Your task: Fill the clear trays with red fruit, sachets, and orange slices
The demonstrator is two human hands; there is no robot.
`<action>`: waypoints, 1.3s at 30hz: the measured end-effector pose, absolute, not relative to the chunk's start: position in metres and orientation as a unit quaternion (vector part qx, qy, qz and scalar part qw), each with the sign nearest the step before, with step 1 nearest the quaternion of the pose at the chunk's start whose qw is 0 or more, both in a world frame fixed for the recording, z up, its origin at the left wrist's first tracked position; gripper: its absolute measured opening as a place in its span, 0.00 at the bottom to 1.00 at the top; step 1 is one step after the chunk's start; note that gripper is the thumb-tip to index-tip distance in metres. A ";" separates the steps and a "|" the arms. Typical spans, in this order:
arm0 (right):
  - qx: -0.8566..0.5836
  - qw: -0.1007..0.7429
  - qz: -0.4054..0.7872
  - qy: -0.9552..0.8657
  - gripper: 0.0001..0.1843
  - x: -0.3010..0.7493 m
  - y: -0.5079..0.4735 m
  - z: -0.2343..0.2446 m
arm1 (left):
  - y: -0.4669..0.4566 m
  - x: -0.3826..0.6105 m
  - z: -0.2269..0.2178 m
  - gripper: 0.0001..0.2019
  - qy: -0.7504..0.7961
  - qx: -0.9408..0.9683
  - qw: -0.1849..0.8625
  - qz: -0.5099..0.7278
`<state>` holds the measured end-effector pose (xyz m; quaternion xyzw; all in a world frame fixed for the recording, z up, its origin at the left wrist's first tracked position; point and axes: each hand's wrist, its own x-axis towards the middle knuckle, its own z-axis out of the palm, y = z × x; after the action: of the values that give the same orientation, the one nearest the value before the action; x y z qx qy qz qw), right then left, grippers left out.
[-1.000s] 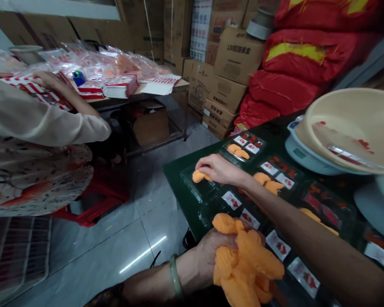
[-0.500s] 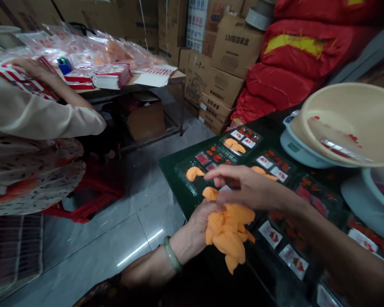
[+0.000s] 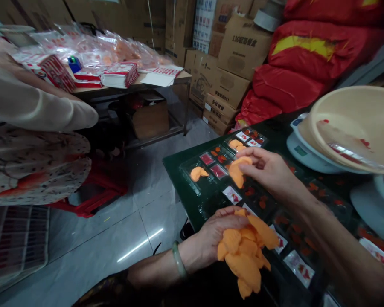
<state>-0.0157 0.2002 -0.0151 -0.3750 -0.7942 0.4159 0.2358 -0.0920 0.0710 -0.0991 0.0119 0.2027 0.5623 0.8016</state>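
Note:
My left hand [image 3: 211, 232], a green bangle at its wrist, grips a thick bunch of soft orange petal-shaped pieces [image 3: 243, 256] near the table's front edge. Between the thumb and fingers of my right hand [image 3: 272, 170] is a curved orange piece [image 3: 237, 174], possibly more than one layer. It hangs above clear plastic trays laid out on the dark green table [image 3: 176, 164]. In the nearest left tray [image 3: 192, 186] lie an orange piece [image 3: 198, 173], red square packets [image 3: 218, 171] and small orange-red bits. A white printed packet [image 3: 232, 195] lies between my hands.
Stacked basins [image 3: 348, 102] stand at the table's right. Red sacks [image 3: 284, 76] and cardboard boxes [image 3: 240, 47] rise behind. A co-worker's sleeve [image 3: 41, 102] is at the left, beside another table with bagged goods [image 3: 115, 51] and red-striped boxes [image 3: 120, 76].
My right hand has moved away from my left hand, up and to the right, with an orange piece in its fingers. The bunch in my left hand now sits lower and further right.

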 end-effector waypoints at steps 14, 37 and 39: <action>-0.141 -0.001 0.091 -0.986 0.11 -0.072 0.193 -0.086 | 0.062 -0.096 -0.101 0.14 0.203 0.024 0.813 0.545; -0.431 0.208 0.357 -0.802 0.13 0.076 0.149 -0.009 | 0.077 -0.076 -0.096 0.10 0.192 -0.039 0.861 0.469; -0.474 0.261 0.333 -0.772 0.14 0.077 0.155 -0.014 | 0.070 -0.073 -0.097 0.09 0.203 -0.053 0.867 0.451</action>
<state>0.0771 0.1547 -0.0141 -0.4738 -0.7724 0.3333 0.2605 -0.0726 0.0700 -0.0970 -0.0531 0.2034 0.4512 0.8673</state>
